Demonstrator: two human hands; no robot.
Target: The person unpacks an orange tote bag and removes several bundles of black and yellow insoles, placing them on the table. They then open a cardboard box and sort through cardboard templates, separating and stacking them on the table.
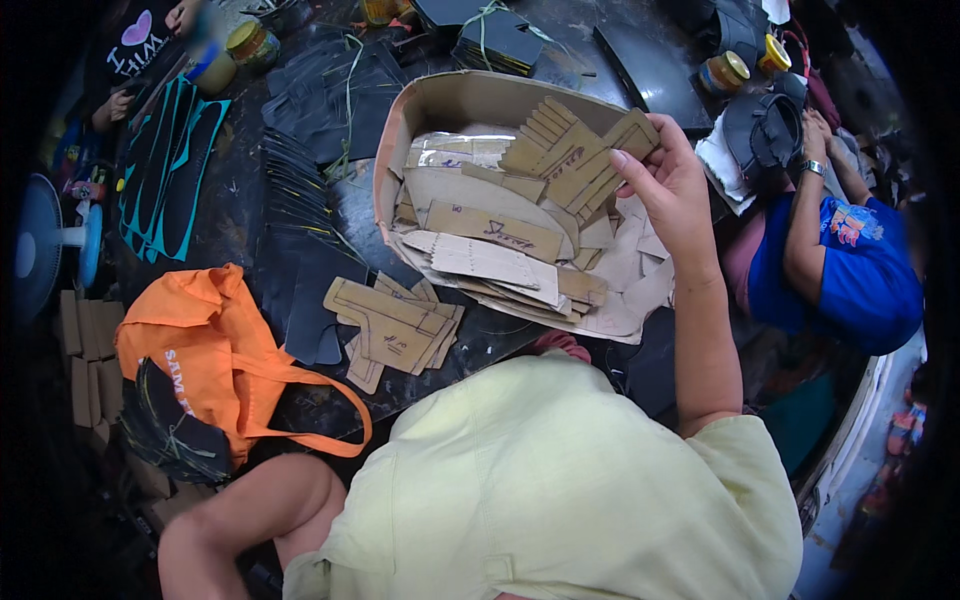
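Observation:
My right hand (672,185) pinches a brown cardboard template (590,165) between thumb and fingers. The template has comb-like strips along one end and pen marks on it; whether it is one piece or several overlapping ones I cannot tell. It is held over the right part of a shallow cardboard box (395,130) with rounded ends. Inside lie many cut cardboard pieces, among them a marked brown strip (490,230) and a pale notched piece (485,265). Left of the box, brown cardboard templates (385,335) lie in a loose pile. My left arm bends down at the lower left, its hand out of sight.
An orange cloth bag (210,340) lies at the table's left edge. Black cut sheets (330,110) and teal-edged pieces (175,170) cover the far left. Jars (725,72) stand at the back. A person in a blue shirt (850,260) works on the right; another is at the far left.

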